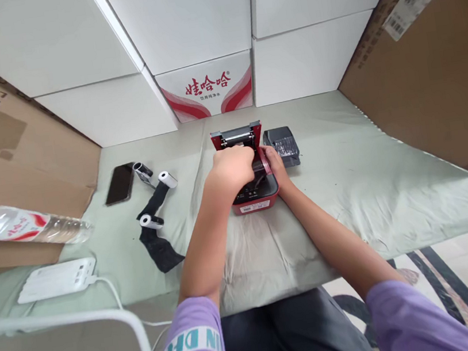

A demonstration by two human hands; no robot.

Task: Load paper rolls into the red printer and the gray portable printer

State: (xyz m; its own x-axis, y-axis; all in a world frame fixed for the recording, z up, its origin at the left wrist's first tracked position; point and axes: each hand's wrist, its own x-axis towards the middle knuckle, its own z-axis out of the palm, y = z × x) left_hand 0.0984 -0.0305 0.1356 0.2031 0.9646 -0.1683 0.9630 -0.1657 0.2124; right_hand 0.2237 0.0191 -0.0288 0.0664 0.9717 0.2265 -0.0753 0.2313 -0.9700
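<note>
A small red and black label printer [256, 203] sits on the covered table with its lid [237, 134] raised. My left hand [233, 167] reaches over it with curled fingers inside the open body; the fingertips and anything they hold are hidden. Against the printer's right side, my right hand [275, 165] grips the red casing. Just beyond that hand lies a black packet [282, 144] with pale writing. To the left, a white-cored roll [168, 179] trails black ribbon, and a second white-cored roll [151, 221] has a black strip hanging from it.
A phone [119, 184], a small dark-and-white roll [142, 170] and a white power bank [57, 280] with a cable lie left. A water bottle [25, 225] juts in there. White boxes [208, 89] line the back; brown cartons [428, 67] flank both sides. A white bar crosses the lower left.
</note>
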